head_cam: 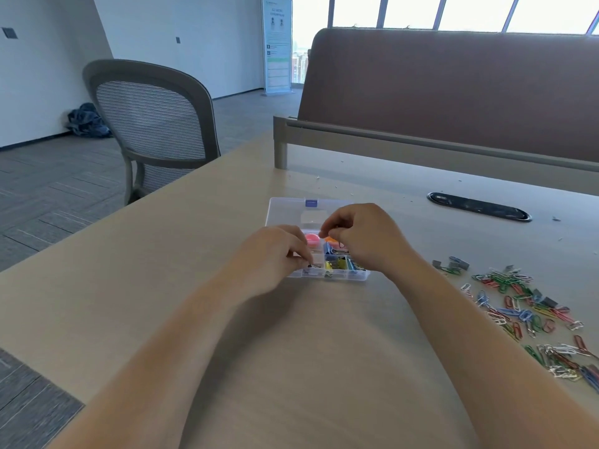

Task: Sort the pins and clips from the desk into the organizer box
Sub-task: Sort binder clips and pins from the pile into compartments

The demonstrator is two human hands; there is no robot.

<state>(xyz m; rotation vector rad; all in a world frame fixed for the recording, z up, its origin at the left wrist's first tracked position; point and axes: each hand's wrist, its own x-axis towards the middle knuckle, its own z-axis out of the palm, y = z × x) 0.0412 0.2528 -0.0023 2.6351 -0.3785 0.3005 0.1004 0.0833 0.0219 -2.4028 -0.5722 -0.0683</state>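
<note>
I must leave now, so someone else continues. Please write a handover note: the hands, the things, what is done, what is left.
The left hand pinches a small dark item at the near-left compartment of the organizer box.
The right hand hangs over the box, fingers curled; hold unclear.
Done: some coloured clips lie in the near compartments.
Left: the paper clips heaped on the desk, to the right.

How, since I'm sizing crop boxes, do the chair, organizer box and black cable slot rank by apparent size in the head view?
Largest to smallest:
1. chair
2. organizer box
3. black cable slot
The slot is about as wide as the box, but far thinner.
</note>
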